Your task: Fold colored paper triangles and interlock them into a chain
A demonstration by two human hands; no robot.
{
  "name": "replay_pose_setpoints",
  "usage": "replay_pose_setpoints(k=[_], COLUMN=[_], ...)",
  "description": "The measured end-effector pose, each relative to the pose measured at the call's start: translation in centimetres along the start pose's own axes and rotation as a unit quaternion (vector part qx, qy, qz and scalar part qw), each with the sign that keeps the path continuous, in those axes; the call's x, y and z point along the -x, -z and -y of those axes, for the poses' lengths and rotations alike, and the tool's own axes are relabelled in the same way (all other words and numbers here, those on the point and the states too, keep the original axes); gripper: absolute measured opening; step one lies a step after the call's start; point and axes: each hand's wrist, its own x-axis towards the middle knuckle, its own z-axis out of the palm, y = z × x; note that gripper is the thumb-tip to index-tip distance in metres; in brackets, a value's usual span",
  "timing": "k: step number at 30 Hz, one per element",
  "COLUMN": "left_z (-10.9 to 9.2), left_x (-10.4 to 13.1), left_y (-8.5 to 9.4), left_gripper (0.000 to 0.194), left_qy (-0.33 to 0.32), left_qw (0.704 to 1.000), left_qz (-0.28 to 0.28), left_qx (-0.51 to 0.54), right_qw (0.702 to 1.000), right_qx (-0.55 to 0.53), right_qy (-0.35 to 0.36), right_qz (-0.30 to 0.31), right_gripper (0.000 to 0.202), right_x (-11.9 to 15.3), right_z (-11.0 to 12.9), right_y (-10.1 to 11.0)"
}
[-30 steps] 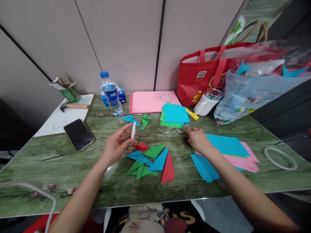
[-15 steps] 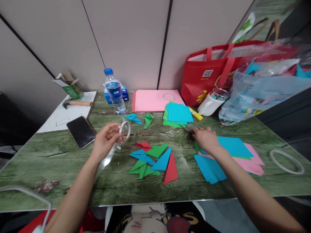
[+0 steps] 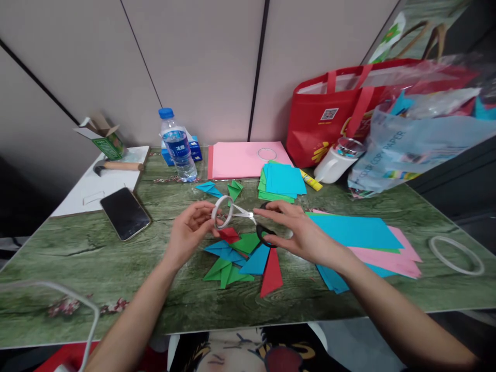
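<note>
The scissors (image 3: 251, 215) have been lifted from the counter (image 3: 77, 263) by the handles in the right hand (image 3: 298, 227) and brought — blades parted — beside the tape roll (image 3: 214, 214) pinched in the left hand (image 3: 191, 225), pairing blades with tape.

We count one bare left hand (image 3: 189, 230), one bare right hand (image 3: 296, 226), one narrow white ring-shaped roll (image 3: 215, 207) and one pair of black-handled metal scissors (image 3: 267, 237). We find one thin pale ring (image 3: 266, 159) and one larger pale ring (image 3: 465, 272). One folded blue paper shape (image 3: 209, 189) and one folded green paper shape (image 3: 234, 191) lie singly; overlaps in the folded-paper pile (image 3: 257, 260) leave us only a minimum: two red, two blue, two green. We tally three flat coloured-paper stacks (image 3: 287, 180), one red fabric bag (image 3: 310, 124), one translucent plastic bag (image 3: 383, 155), one clear blue-capped bottle (image 3: 179, 150), one black phone (image 3: 125, 213), one wooden-handled hammer (image 3: 124, 166), one yellow glue stick (image 3: 311, 180) and one white mug (image 3: 329, 170).
</note>
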Motion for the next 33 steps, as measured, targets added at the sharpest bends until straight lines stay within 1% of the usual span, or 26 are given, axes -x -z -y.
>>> replay_pose_setpoints(k=[3,9,17,20,22,24,26,27,28,29,31,33], left_z=[-0.1,-0.3,-0.4,-0.3,-0.3,-0.3,-0.2,0.0,0.3,0.6,1.4,2.0], left_x=[0.3,0.9,0.9,1.0,1.0,1.1,1.0,0.9,0.8,0.7,0.5,0.2], left_y=[-0.6,-0.8,-1.4,-1.5,-1.3,-0.7,0.3,0.9,1.5,2.0,2.9,3.4], left_gripper=[0.026,0.018,0.011,0.013,0.013,0.015,0.024,0.031,0.038,0.044,0.053,0.054], left_qy=[0.010,0.005,0.000,0.008,0.000,-0.033,-0.077,-0.090,-0.093,-0.087,-0.050,-0.037], left_qw=[1.000,1.000,0.999,0.996,0.991,0.975,0.939,0.915,0.897,0.888,0.880,0.886], left_qz=[0.001,0.019,0.039,0.058,0.068,0.073,0.069,0.060,0.044,0.040,0.037,0.035], left_qx=[0.001,-0.008,-0.035,-0.063,-0.114,-0.209,-0.329,-0.390,-0.430,-0.450,-0.471,-0.461], right_qw=[0.999,0.992,0.981,0.976,0.970,0.961,0.949,0.944,0.939,0.935,0.928,0.929], right_qx=[0.043,0.100,0.166,0.199,0.231,0.272,0.308,0.318,0.325,0.328,0.327,0.315], right_qy=[0.027,0.066,0.089,0.081,0.063,0.018,-0.052,-0.083,-0.110,-0.127,-0.149,-0.159], right_qz=[-0.012,-0.042,-0.043,-0.036,-0.036,-0.045,-0.035,-0.013,0.016,0.048,0.096,0.113], right_gripper=[0.047,0.045,0.043,0.050,0.051,0.048,0.045,0.042,0.041,0.041,0.042,0.040], right_x=[-0.7,-1.4,-1.2,-1.1,-1.2,-1.5,-1.7,-1.7,-1.7,-1.6,-1.4,-1.3], right_z=[0.9,0.9,0.7,0.9,0.9,0.4,-0.9,-1.9,-2.9,-4.0,-5.7,-6.5], right_y=[-0.6,-1.5,-1.6,-1.7,-1.7,-1.6,-1.6,-1.6,-1.7,-1.7,-1.7,-1.6])
